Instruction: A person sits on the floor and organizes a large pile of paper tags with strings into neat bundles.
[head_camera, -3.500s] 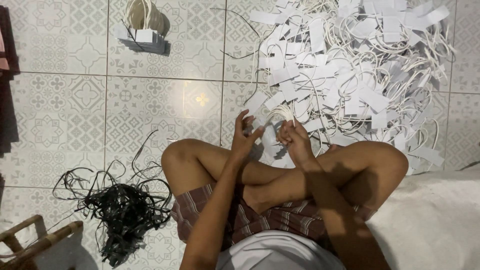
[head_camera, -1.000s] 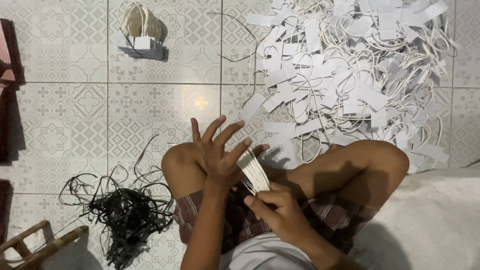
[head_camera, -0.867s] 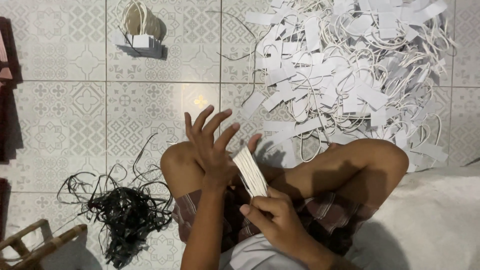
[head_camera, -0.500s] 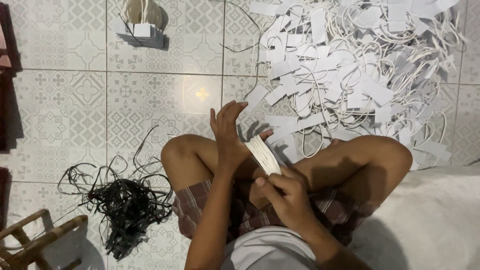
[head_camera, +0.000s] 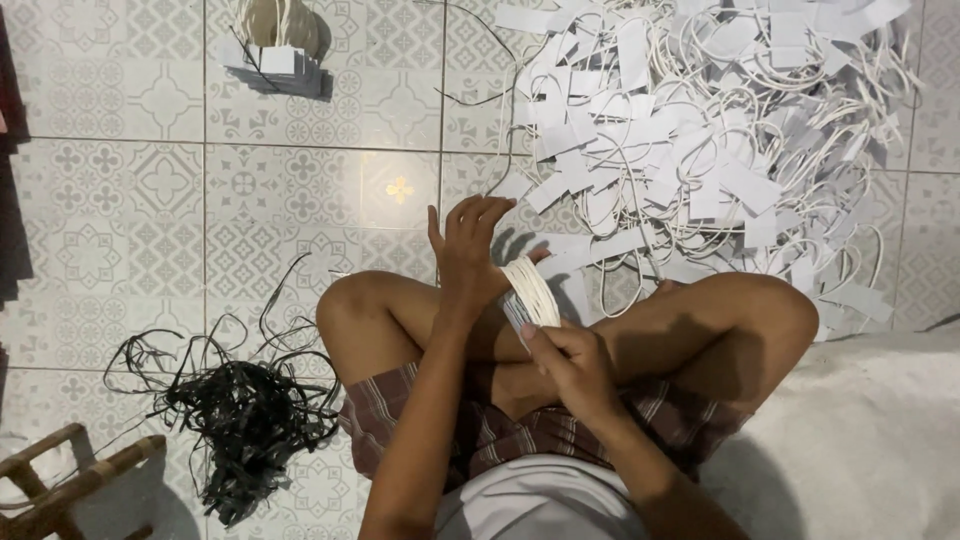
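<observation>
Hands meet above crossed bare legs, seen from above. The left hand (head_camera: 468, 255) is raised with its fingers half spread and curled, and a bundle of cream cords (head_camera: 528, 290) is looped against its palm side; its grip is loose, more a support than a clench. The right hand (head_camera: 572, 365) sits just below, grasping the lower end of the same bundle together with a stack of white paper tags (head_camera: 518, 315), thumb and fingers pinched on it. The bundle thus hangs between both hands, over the knees.

Beyond the knees, on the patterned tile floor (head_camera: 150, 200), lies a broad heap of white tags with cream cord loops (head_camera: 700, 130), well apart from the hands. A tangle of black strings (head_camera: 240, 415) lies beside the left knee. A small finished bunch of tags (head_camera: 275, 50) rests far off at the top. A wooden stool frame (head_camera: 60, 480) shows at the lower left corner, a white sack (head_camera: 870, 440) at the right.
</observation>
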